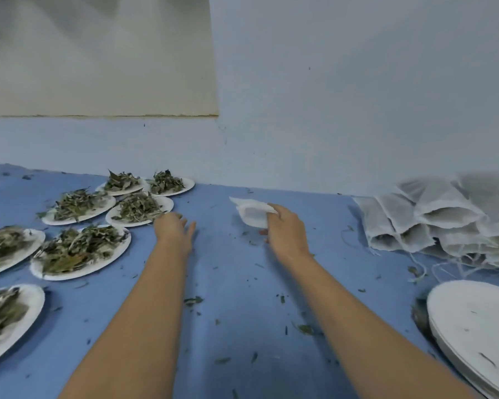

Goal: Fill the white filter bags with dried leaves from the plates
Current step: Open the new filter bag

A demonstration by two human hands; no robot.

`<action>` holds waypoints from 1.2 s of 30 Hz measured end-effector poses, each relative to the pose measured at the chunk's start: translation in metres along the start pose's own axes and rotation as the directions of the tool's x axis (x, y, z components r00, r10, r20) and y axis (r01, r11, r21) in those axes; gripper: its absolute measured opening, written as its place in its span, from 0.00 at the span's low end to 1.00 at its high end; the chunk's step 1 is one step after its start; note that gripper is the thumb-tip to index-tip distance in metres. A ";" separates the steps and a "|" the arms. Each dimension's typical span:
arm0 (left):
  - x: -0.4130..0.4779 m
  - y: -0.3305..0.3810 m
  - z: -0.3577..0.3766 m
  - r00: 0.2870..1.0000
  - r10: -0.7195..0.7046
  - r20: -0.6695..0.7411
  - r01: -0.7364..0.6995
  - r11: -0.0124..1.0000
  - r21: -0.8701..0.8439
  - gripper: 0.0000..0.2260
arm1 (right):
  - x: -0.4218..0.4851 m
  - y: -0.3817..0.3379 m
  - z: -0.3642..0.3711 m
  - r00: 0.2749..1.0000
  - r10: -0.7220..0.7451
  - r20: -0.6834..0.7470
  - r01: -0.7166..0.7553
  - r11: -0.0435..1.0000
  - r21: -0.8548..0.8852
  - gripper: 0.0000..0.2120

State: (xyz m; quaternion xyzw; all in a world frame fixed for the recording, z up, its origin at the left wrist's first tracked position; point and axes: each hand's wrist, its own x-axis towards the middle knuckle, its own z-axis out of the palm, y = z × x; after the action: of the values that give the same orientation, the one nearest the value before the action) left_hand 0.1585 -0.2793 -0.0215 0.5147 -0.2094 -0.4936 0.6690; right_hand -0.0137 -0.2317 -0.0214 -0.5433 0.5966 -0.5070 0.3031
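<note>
Well along: filled bags (432, 223) heaped at 3 o'clock, leafy plates (69, 275) waiting at 9. Pinching empty bag (251, 214) in right hand (285, 231); left hand (173, 228) spread, empty.

Left-edge leaf plates (33, 300) and right-corner empty plate stack (467, 306) cropped; bag pile (444, 220) blurred.

Arms fwd; L hand (175, 230) flat, R hand (285, 230) in pinch on filter bag (251, 213)
</note>
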 end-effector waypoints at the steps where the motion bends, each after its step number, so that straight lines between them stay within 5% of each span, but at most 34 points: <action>1: 0.008 0.001 0.000 1.000 0.013 -0.011 -0.013 0.999 0.052 0.19 | 0.003 0.000 0.004 1.000 -0.005 -0.006 0.005 1.000 0.024 0.19; 3: 0.025 0.001 -0.001 0.984 0.156 -0.085 -0.114 0.922 0.371 0.19 | 0.009 0.001 0.010 1.000 -0.022 -0.013 0.023 0.999 0.046 0.18; 4: 0.033 -0.001 -0.001 0.959 0.275 -0.062 -0.176 0.754 0.632 0.19 | 0.011 0.002 0.011 0.999 -0.031 -0.014 0.031 0.998 0.050 0.18; 6: 0.042 -0.008 -0.003 0.901 0.411 0.138 -0.236 0.199 0.951 0.18 | 0.016 0.004 0.012 0.999 -0.033 -0.015 0.034 0.997 0.076 0.18; 7: 0.045 -0.012 -0.004 0.890 0.401 0.217 -0.222 -0.033 0.974 0.19 | 0.017 0.006 0.012 0.999 -0.028 -0.016 0.029 0.996 0.089 0.18; 9: 0.051 -0.017 -0.003 0.904 0.341 0.256 -0.173 -0.256 0.951 0.20 | 0.020 0.010 0.012 1.000 -0.023 -0.012 0.024 0.994 0.103 0.18; 18: 0.073 -0.020 -0.005 0.952 0.269 0.146 -0.063 -0.293 0.954 0.22 | 0.029 0.022 0.003 0.999 -0.044 -0.020 0.045 0.997 0.067 0.16; 23: 0.050 -0.027 0.000 0.938 0.252 0.236 -0.139 -0.349 0.927 0.19 | 0.025 0.023 -0.010 0.999 -0.011 -0.050 0.016 0.996 0.092 0.16; 29: -0.027 -0.059 0.024 0.815 0.228 0.533 -0.389 -0.466 0.794 0.17 | -0.003 0.024 -0.049 0.992 0.047 -0.120 -0.030 0.990 0.138 0.13; 36: -0.148 -0.110 0.060 0.669 0.169 0.723 -0.593 -0.465 0.657 0.19 | -0.048 0.030 -0.115 0.981 0.045 -0.191 -0.005 0.979 0.204 0.15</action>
State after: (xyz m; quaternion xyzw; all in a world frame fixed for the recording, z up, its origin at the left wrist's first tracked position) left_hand 0.0000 -0.1766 -0.0633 0.6204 -0.7717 0.0990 0.0990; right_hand -0.1177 -0.1572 -0.0236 -0.4501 0.5754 -0.6118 0.3034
